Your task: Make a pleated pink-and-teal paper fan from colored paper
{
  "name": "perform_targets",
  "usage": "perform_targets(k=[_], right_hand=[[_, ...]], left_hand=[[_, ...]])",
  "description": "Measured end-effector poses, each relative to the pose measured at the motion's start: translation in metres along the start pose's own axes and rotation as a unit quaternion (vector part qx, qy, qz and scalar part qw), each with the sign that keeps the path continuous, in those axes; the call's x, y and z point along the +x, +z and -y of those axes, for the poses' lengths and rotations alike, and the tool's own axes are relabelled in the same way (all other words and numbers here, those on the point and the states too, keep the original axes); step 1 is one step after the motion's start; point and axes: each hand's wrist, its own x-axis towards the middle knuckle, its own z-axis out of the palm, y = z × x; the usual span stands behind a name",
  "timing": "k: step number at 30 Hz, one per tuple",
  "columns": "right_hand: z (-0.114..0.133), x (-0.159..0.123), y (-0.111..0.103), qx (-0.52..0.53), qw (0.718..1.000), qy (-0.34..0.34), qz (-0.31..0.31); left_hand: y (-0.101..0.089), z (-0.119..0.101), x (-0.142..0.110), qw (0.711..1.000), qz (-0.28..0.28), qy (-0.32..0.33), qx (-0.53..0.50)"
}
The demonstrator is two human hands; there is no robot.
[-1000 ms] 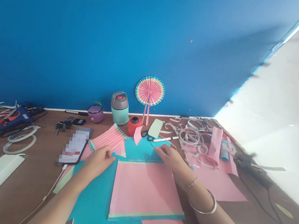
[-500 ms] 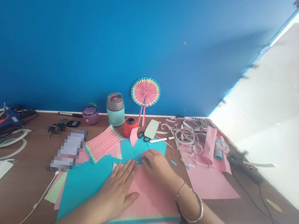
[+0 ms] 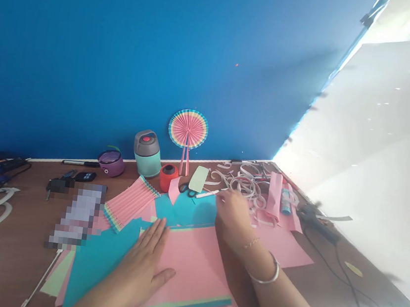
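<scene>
My left hand [image 3: 139, 265] lies flat with fingers spread on the left part of a pink paper sheet [image 3: 195, 257]. Yellow and blue bands run along the sheet's near and far edges. Under it are larger blue sheets [image 3: 101, 255]. My right hand [image 3: 233, 217] is off the sheet, its fingers curled at the right end of a white pen [image 3: 208, 193]; whether they grip it is hidden. Scissors with dark handles [image 3: 185, 189] lie left of the pen, partly under a pale green card [image 3: 199, 178]. A pleated pink strip [image 3: 131, 204] rests beyond my left hand.
Behind stand a round paper fan [image 3: 188, 129], a mint flask [image 3: 147, 159], a red container [image 3: 168, 178] and a purple pot [image 3: 111, 163]. White curled strips [image 3: 248, 186] and pink paper [image 3: 290, 246] lie right. A blurred-out phone [image 3: 78, 215] and a cable [image 3: 42, 278] lie left.
My right hand has left the sheet's far edge and moved away and to the right, to the pen. My left hand stays flat on the sheet. The view has turned slightly right.
</scene>
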Motion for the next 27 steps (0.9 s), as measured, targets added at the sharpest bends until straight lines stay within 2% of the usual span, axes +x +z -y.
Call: perform_targets(k=[3,6,9,13,16,19,22,27], right_hand=[[-0.029,0.017,-0.002,-0.037,0.993,0.108,0.023],[-0.041,0.023,0.003,-0.053,0.987,0.145,0.032],[-0.039,0.023,0.01,-0.067,0.986,0.15,0.015],[-0.037,0.023,0.016,-0.072,0.987,0.142,-0.013],[-0.038,0.024,0.018,-0.075,0.988,0.136,-0.024],[-0.04,0.026,0.02,-0.078,0.987,0.139,-0.019],[-0.042,0.028,0.023,-0.077,0.986,0.145,-0.021],[-0.043,0.029,0.028,-0.075,0.985,0.153,-0.033]], left_hand=[[-0.01,0.007,-0.004,0.999,0.022,-0.025,0.01],[-0.015,0.014,-0.005,0.998,0.032,-0.05,0.014],[-0.017,0.013,-0.006,0.999,0.008,-0.034,0.006],[-0.018,0.0,-0.006,0.999,-0.019,0.036,-0.019],[-0.009,-0.006,-0.004,0.995,-0.017,0.097,-0.03],[0.005,-0.002,-0.001,0.991,0.007,0.13,-0.024],[0.01,0.001,-0.002,0.991,0.014,0.128,-0.022],[-0.005,-0.012,-0.008,0.997,-0.001,0.078,-0.006]])
